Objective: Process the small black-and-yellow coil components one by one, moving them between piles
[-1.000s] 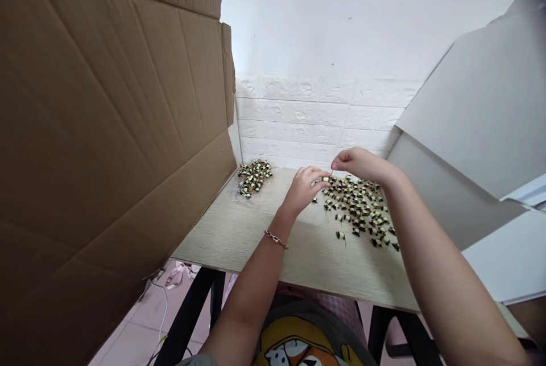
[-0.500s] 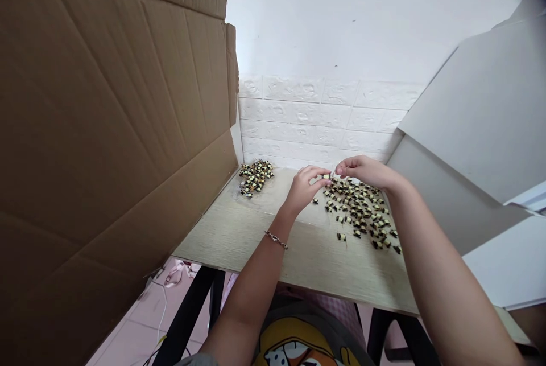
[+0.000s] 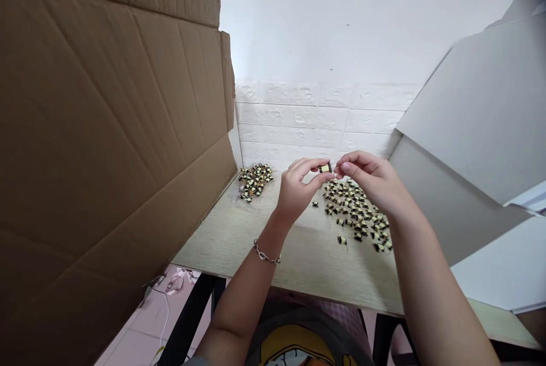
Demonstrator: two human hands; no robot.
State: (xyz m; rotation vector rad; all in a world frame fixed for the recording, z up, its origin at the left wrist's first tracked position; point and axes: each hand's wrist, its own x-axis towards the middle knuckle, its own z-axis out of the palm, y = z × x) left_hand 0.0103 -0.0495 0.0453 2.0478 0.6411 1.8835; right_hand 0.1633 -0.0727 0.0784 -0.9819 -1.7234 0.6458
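Thumb and fingers of my left hand (image 3: 301,184) pinch a small transformer coil (image 3: 325,168) by its ends, with yellow tape round its middle and black pinned ends. It is held up above the table. Just right of it, my right hand (image 3: 367,175) has thumb and forefinger closed in a pinch, close to the coil's end. What lies between those fingertips is too small to make out. Below the hands spreads a loose pile of similar coils (image 3: 360,212), and a smaller heap of coils (image 3: 256,178) sits at the back left.
A tall cardboard sheet (image 3: 106,127) walls off the left of the wooden table (image 3: 239,241). White panels (image 3: 460,127) stand on the right. Behind is a white brick-patterned wall (image 3: 294,118). One coil (image 3: 342,239) lies apart near the front.
Both hands have come slightly nearer and higher with the coil, which has turned to show more of its yellow side. My right forearm has swung a little to the left.
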